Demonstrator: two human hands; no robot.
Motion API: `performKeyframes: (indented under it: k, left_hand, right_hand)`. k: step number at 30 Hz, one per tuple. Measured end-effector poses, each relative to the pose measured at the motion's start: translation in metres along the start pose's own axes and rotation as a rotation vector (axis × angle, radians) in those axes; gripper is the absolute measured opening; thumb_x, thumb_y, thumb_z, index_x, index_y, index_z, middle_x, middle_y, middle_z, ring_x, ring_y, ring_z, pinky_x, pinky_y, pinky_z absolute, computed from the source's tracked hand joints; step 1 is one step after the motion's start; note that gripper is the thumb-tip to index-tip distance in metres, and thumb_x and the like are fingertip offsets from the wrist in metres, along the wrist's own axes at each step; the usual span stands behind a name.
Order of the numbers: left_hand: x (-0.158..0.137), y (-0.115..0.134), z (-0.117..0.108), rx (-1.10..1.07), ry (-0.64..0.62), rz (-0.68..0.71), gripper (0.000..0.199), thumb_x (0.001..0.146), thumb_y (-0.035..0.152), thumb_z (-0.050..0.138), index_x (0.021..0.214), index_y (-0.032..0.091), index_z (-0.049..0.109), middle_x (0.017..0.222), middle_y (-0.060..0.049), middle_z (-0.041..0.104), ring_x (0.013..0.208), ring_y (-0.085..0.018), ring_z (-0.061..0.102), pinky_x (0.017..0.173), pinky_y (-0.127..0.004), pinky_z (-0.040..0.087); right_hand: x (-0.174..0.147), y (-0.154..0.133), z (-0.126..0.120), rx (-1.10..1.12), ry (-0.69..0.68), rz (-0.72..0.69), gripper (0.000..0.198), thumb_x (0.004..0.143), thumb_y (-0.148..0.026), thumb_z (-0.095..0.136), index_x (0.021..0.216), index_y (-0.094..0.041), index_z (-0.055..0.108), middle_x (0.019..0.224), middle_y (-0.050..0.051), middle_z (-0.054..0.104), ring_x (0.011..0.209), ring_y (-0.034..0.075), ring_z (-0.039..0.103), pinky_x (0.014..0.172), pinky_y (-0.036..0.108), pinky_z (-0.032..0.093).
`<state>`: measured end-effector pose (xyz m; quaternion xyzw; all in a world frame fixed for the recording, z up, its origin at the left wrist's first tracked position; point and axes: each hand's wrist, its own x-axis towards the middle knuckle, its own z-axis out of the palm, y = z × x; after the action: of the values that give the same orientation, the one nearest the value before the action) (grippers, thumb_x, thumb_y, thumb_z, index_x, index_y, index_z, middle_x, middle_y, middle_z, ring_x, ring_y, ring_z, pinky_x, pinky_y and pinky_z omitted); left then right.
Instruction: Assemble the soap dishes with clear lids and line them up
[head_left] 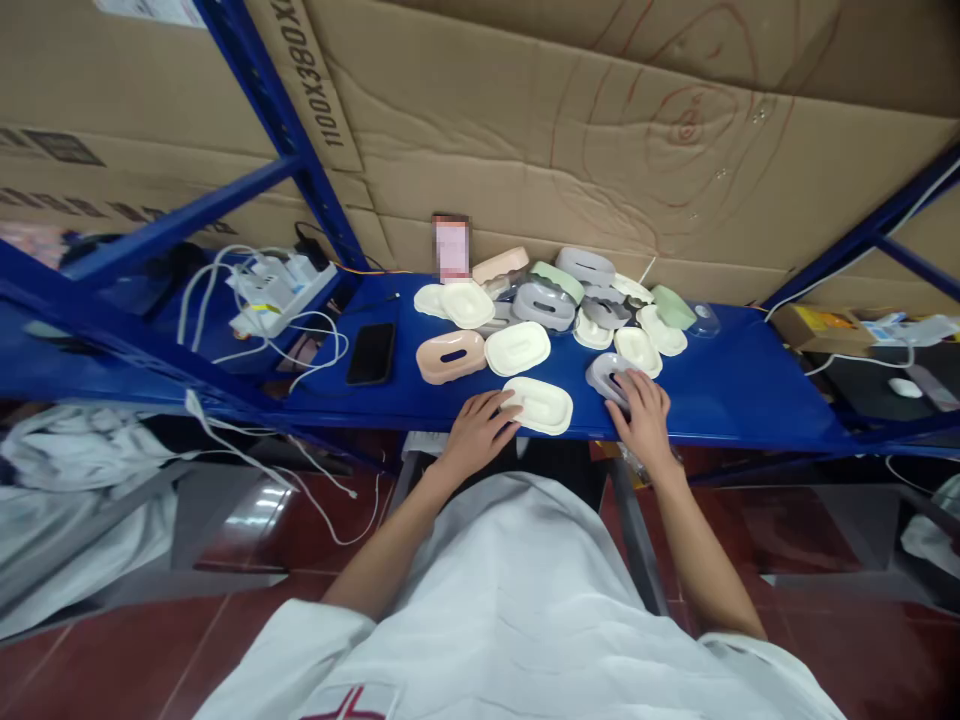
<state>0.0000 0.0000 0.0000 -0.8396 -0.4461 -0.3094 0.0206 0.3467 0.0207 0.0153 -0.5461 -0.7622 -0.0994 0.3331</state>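
My left hand (480,430) is closed on the left end of a cream oval dish (546,406) near the shelf's front edge, fingertips at its rim. To the right, my right hand (645,415) grips a lilac-grey oval soap dish (602,374) with a slot in it; part of the dish is hidden under the fingers. Between and beyond the hands lie a second cream dish (517,348) and a peach slotted soap dish (450,357). Behind them is a loose pile with a dark grey dish (544,305), a green one (673,307) and several cream pieces.
The blue shelf (735,390) carries a black phone (371,353) on the left. A lit screen (452,246) leans against the cardboard (510,120). Farther left stands a white power strip (281,295) with tangled cables. Blue metal posts (262,110) frame both sides.
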Motion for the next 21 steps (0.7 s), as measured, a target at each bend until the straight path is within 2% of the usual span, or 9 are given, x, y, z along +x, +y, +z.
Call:
performKeyframes:
  k: [3,5,8,12,15,18,21]
  left_hand:
    - [-0.001,0.0,0.001,-0.01,0.014,-0.003,0.026,0.108,0.031,0.06,0.13,0.029,0.073,0.147,-0.006,0.069,0.136,-0.029,0.063,0.114,-0.047,0.05]
    - [-0.002,0.0,0.002,-0.026,0.021,-0.006,0.027,0.108,0.032,0.06,0.132,0.029,0.072,0.146,-0.006,0.07,0.135,-0.029,0.064,0.114,-0.047,0.05]
    - [-0.002,0.0,0.004,-0.048,0.044,-0.03,0.035,0.107,0.037,0.062,0.141,0.028,0.066,0.141,-0.007,0.073,0.131,-0.028,0.067,0.112,-0.045,0.051]
    - [-0.003,-0.002,0.008,-0.062,0.083,-0.085,0.061,0.104,0.049,0.067,0.156,0.024,0.051,0.143,-0.013,0.07,0.131,-0.03,0.067,0.109,-0.045,0.054]
    - [-0.005,-0.004,0.01,-0.091,0.123,-0.12,0.072,0.102,0.051,0.069,0.163,0.023,0.041,0.15,-0.017,0.064,0.136,-0.031,0.065,0.108,-0.046,0.056]
    - [-0.007,-0.005,0.008,-0.108,0.137,-0.118,0.067,0.102,0.046,0.069,0.162,0.026,0.044,0.163,-0.018,0.05,0.14,-0.031,0.062,0.109,-0.045,0.057]
    - [-0.007,-0.004,0.005,-0.096,0.106,-0.087,0.052,0.104,0.04,0.067,0.153,0.029,0.055,0.164,-0.015,0.052,0.142,-0.031,0.061,0.112,-0.047,0.056]
  right_hand:
    - [-0.001,0.011,0.001,0.04,-0.016,0.02,0.034,0.109,-0.041,0.055,0.134,-0.023,0.07,0.134,0.011,0.076,0.132,0.03,0.066,0.124,0.055,0.035]
    - [-0.003,0.004,0.002,0.083,-0.025,0.023,0.031,0.109,-0.04,0.054,0.129,-0.026,0.072,0.13,0.008,0.078,0.127,0.029,0.069,0.125,0.057,0.031]
    - [-0.002,-0.024,0.004,0.188,-0.006,0.023,0.03,0.11,-0.04,0.053,0.13,-0.028,0.071,0.131,0.007,0.078,0.127,0.029,0.069,0.124,0.057,0.031]
    - [0.008,-0.071,0.01,0.331,-0.173,-0.168,0.031,0.111,-0.038,0.055,0.137,-0.03,0.068,0.135,0.006,0.077,0.13,0.026,0.068,0.124,0.052,0.034]
    - [0.016,-0.09,0.018,0.38,-0.212,-0.218,0.031,0.111,-0.036,0.054,0.139,-0.03,0.067,0.136,0.005,0.077,0.131,0.025,0.068,0.125,0.052,0.033]
    - [0.015,-0.092,0.024,0.382,-0.224,-0.222,0.031,0.111,-0.034,0.053,0.139,-0.03,0.066,0.136,0.004,0.076,0.131,0.024,0.067,0.128,0.053,0.03]
    - [0.009,-0.09,0.027,0.348,-0.266,-0.249,0.033,0.11,-0.036,0.057,0.142,-0.031,0.065,0.14,0.005,0.074,0.134,0.025,0.065,0.13,0.055,0.026]
